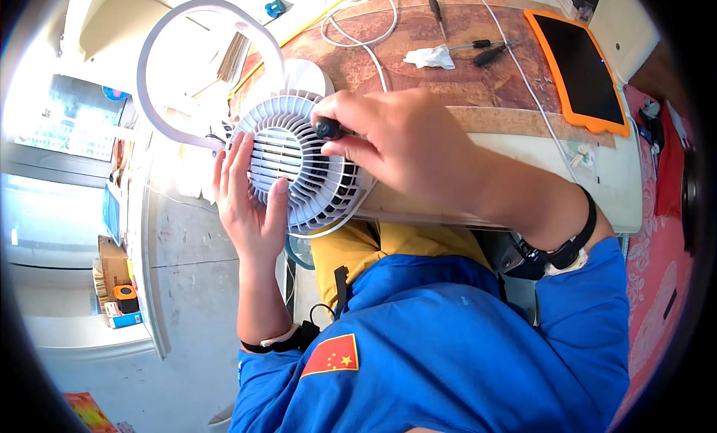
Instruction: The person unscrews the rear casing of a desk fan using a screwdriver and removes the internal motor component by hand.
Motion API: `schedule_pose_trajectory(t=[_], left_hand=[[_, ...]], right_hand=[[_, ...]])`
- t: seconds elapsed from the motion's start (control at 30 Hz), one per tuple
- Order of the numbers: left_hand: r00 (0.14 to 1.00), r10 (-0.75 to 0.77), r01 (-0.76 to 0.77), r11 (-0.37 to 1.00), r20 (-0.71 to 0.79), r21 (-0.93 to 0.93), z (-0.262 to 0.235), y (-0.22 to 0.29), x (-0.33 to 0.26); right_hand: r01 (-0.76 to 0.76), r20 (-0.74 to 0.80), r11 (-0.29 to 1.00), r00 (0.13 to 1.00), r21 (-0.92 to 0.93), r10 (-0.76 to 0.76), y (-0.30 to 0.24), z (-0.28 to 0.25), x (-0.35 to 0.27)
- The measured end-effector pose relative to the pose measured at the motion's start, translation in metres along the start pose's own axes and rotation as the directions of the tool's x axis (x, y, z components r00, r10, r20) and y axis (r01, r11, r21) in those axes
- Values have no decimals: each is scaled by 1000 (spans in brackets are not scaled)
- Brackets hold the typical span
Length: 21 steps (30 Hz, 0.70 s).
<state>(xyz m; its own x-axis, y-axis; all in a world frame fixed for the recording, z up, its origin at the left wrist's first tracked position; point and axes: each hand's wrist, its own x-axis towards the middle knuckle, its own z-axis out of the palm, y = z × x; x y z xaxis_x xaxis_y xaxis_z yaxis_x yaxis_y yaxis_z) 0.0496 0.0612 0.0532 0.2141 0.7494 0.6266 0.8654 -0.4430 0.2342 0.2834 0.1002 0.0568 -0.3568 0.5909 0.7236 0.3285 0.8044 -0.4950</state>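
Observation:
A round white fan (320, 207) with a slatted grille lies face up at the near edge of the table. My left hand (252, 201) rests on the left part of the grille, fingers stretched and thumb apart. Over the grille's upper right, my right hand (407, 138) is closed around a black-handled screwdriver (326, 128). Only the handle's end shows; its shaft and tip are hidden. Beyond the grille stand a white round base (308, 76) and a large white loop (143, 82), which reaches to the fan's left side.
More screwdrivers (491, 54) lie at the back beside a crumpled white wrapper (431, 57). A white cable (515, 60) crosses the brown table mat (478, 89). An orange-framed tablet (586, 71) sits at the right. Below left is a shelf with a tape measure (126, 298).

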Motion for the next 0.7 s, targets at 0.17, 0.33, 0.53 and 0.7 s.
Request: schedule_pose_trajectory(t=[0.17,0.33,0.53,0.7], left_hand=[[1000,24,-24,999,-14,23,0,-2,-1],[1000,11,-10,1000,-8,10,-1,-3,0],[999,-48,48,999,-21,-10,-6,-7,-7],[999,-19,18,999,-28,-41,-2,-7,-4]], right_hand=[[-20,-89,998,996,-66,14,-7,8,-7],[6,-75,1000,997,6,-5,2,5,5],[-371,640,829,768,418,21,-2,-28,42],[-244,624,873,777,422,-84,19,-27,47]])
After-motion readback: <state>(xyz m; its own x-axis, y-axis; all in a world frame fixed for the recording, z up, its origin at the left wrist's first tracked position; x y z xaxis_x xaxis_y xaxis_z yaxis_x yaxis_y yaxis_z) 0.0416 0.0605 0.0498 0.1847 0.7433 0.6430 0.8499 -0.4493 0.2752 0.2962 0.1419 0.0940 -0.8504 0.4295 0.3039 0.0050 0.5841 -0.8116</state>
